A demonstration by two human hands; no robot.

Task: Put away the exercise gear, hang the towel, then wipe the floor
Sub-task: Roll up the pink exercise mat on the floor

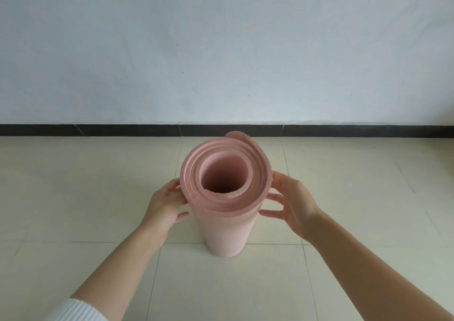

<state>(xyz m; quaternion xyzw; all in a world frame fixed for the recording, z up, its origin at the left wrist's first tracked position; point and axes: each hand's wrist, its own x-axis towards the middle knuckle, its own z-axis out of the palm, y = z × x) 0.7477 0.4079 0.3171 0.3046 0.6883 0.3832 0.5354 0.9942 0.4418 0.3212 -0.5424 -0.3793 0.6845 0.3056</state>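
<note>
A pink rolled exercise mat (pixel 224 227) stands upright on the tiled floor, and I look down into its hollow spiral top. My left hand (pixel 165 204) rests against the roll's left side near the top, fingers spread and touching it. On the other side, my right hand (pixel 291 205) has its fingertips at the roll's upper edge, fingers apart. Neither hand is closed around the mat. The outer end of the mat curls loose at the back of the roll.
Cream floor tiles (pixel 356 198) stretch to both sides and toward me. A white wall (pixel 221 50) with a black skirting strip (pixel 98 130) runs across just behind the mat.
</note>
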